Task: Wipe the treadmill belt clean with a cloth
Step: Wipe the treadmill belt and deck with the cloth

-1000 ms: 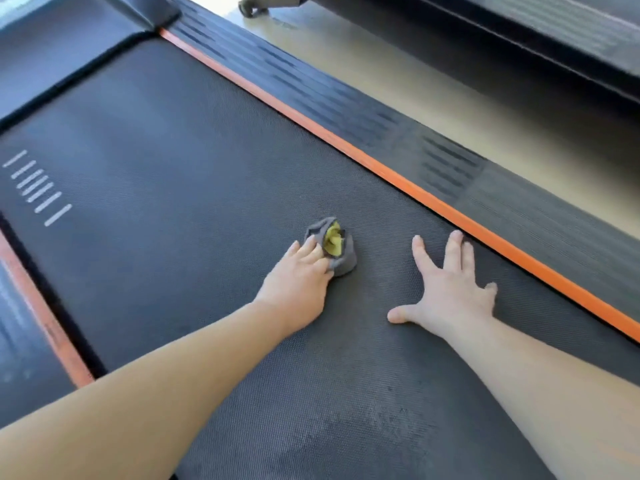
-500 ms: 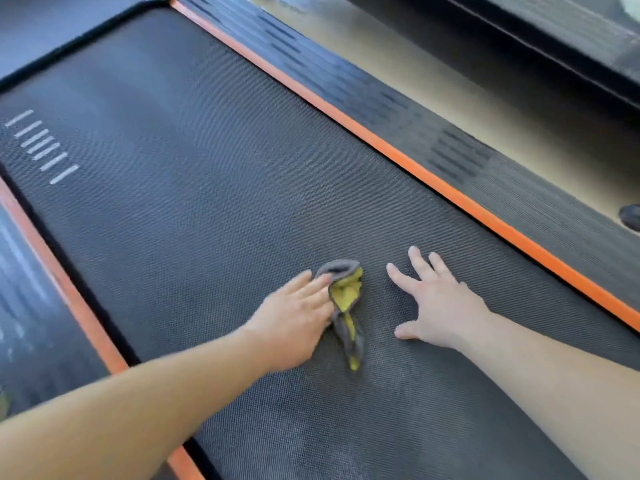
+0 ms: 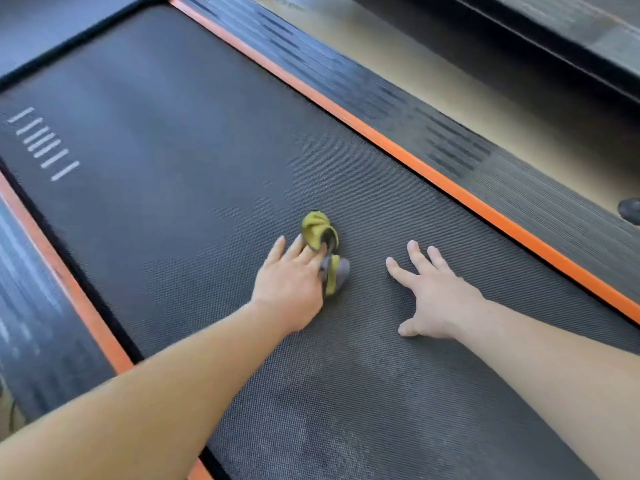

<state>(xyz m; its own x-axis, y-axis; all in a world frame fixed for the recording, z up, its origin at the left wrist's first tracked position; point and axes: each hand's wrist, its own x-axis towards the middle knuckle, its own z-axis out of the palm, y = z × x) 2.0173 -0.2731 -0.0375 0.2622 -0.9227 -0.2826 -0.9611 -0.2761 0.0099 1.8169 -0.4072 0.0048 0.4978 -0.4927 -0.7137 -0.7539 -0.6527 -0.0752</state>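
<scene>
The dark textured treadmill belt [image 3: 180, 174] fills most of the head view, with white stripe marks at its far left. A crumpled yellow and grey cloth [image 3: 320, 233] lies on the belt near the middle. My left hand [image 3: 292, 282] presses down on the cloth with its fingers over it; part of the cloth is hidden under the palm. My right hand [image 3: 433, 292] rests flat on the bare belt to the right of the cloth, fingers spread, holding nothing.
Orange strips [image 3: 433, 178] run along both sides of the belt, with ribbed black side rails [image 3: 519, 188] outside them. Beyond the right rail is tan floor [image 3: 450, 81], a second dark machine at the top right, and a small dark object [image 3: 630, 209] at the right edge.
My left hand has pushed the cloth forward along the belt and the cloth has bunched up, yellow side showing. My right hand has stayed flat beside it.
</scene>
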